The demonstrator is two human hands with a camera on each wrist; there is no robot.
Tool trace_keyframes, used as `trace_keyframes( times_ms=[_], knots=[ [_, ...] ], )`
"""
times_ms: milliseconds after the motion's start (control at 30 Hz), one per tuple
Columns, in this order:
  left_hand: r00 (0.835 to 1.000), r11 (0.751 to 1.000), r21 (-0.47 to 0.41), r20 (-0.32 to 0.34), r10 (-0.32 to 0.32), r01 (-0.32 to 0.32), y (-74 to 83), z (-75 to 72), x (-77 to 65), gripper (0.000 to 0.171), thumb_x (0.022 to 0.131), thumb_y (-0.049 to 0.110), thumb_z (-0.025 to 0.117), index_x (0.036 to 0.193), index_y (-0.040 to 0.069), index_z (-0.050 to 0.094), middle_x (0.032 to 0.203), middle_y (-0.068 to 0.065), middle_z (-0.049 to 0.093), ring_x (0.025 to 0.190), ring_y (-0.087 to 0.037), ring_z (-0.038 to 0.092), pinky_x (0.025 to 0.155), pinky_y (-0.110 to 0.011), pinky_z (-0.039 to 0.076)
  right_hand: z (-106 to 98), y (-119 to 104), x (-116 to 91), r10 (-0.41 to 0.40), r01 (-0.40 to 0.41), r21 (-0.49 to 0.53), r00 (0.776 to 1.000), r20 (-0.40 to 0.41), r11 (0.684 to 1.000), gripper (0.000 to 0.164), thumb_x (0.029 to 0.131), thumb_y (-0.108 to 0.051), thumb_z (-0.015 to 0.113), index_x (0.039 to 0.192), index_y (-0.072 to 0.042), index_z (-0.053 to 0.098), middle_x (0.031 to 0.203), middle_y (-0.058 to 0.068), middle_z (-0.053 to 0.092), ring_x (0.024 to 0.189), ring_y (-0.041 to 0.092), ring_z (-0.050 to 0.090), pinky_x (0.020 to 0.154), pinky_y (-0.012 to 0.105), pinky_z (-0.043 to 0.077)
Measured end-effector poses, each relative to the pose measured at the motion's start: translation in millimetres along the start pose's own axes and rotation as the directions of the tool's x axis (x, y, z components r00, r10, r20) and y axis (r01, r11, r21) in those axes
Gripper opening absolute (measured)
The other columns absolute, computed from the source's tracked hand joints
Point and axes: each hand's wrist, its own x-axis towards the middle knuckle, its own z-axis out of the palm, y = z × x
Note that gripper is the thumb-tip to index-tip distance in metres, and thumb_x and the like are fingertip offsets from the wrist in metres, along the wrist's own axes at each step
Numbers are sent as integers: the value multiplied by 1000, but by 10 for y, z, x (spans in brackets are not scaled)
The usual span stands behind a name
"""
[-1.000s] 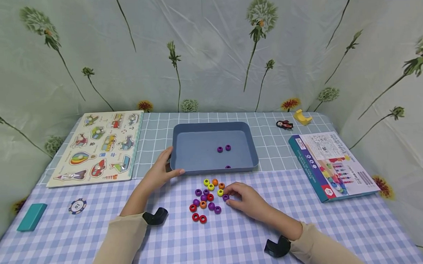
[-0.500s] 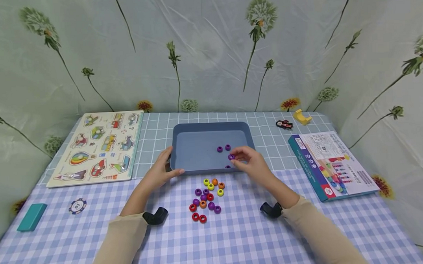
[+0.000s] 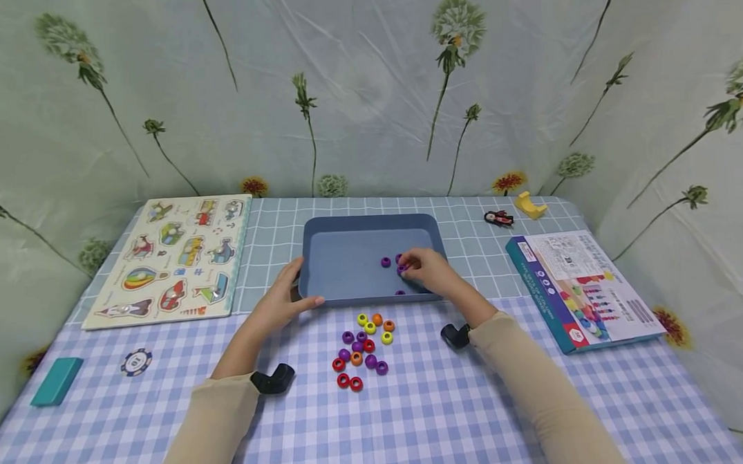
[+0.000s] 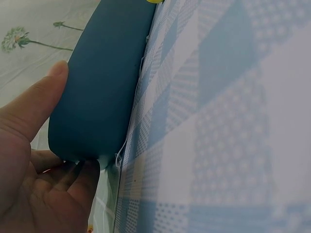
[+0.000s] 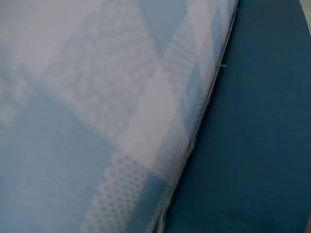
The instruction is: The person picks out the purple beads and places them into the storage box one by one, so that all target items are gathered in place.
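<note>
A shallow blue-grey tray (image 3: 341, 250) lies behind a group of loose beads. My left hand (image 3: 280, 300) grips its near left corner, the thumb at the front wall and the fingers at the side; the left wrist view shows this thumb (image 4: 41, 99) and the curled fingers against the tray wall (image 4: 99, 77). Inside the tray on the right, my right hand (image 3: 434, 271) pinches a purple bead (image 3: 401, 270) low by the floor. Another purple bead (image 3: 386, 262) lies just left of it, one is partly behind the fingers, and one sits near the front wall. The right wrist view misses the hand.
Yellow, orange, red and purple beads (image 3: 356, 358) lie on the checked cloth before the tray. A puzzle board (image 3: 173, 258), poker chip (image 3: 136, 363) and teal block (image 3: 57, 381) are left. Right are a boxed game (image 3: 588, 292), small figure (image 3: 499, 218) and yellow curved piece (image 3: 531, 205).
My right hand has picked up a purple bead from the cloth's group, carried it over the front wall and lowered it into the tray. My left hand stays at the corner.
</note>
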Motion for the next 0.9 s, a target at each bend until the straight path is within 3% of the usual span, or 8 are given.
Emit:
trace_keyframes(
  times_ms=[167, 267, 400, 533, 700, 900],
  knots=[
    [1000, 1000, 11, -5, -1, 1, -1, -2, -10, 90, 70, 36, 63, 133, 7, 6, 135, -16, 6, 120, -29, 14, 93, -40, 27, 3, -9, 2, 11, -11, -20, 1000, 5, 1000, 22, 75, -8, 60, 95, -3, 56, 84, 6, 55, 76, 15, 50, 66, 26, 44],
    [1000, 1000, 11, -3, -1, 1, -3, 1, -14, 89, 71, 33, 63, 133, 6, 6, 135, -16, 6, 120, -29, 14, 93, -40, 27, -14, -49, -57, -25, 25, 15, 999, -20, 1000, 27, 75, -11, 60, 100, -3, 54, 92, 8, 55, 83, 18, 49, 72, 29, 43],
    [1000, 1000, -4, -3, 4, -4, -2, 3, -16, 89, 71, 32, 63, 133, 6, 5, 135, -17, 6, 120, -30, 15, 92, -40, 28, -43, -203, -265, -147, 153, 94, 987, -71, 984, 33, 74, -12, 62, 103, 0, 51, 100, 13, 51, 89, 25, 48, 78, 34, 41],
    [1000, 1000, -1, -4, 3, -3, 2, -1, -13, 90, 71, 34, 63, 133, 6, 5, 135, -16, 6, 120, -30, 16, 92, -40, 28, -33, -461, -620, -275, 283, 156, 959, -69, 946, 38, 72, -8, 63, 105, 3, 48, 101, 12, 50, 91, 30, 47, 78, 39, 41],
    [1000, 1000, 6, -9, 4, -4, 6, -4, -6, 91, 70, 37, 63, 134, 7, 6, 135, -16, 7, 119, -30, 18, 92, -40, 28, 69, -716, -1018, -328, 316, 200, 944, 25, 927, 39, 70, -1, 63, 105, 4, 47, 99, 10, 49, 89, 29, 47, 77, 41, 41],
    [1000, 1000, 10, -12, -5, 5, -2, -7, -9, 91, 69, 38, 63, 134, 8, 6, 135, -15, 7, 119, -30, 19, 93, -40, 27, 361, -593, -1165, -292, 251, 217, 939, 181, 943, 42, 70, -12, 66, 106, -2, 47, 99, 9, 50, 86, 25, 48, 77, 34, 42]
  ],
)
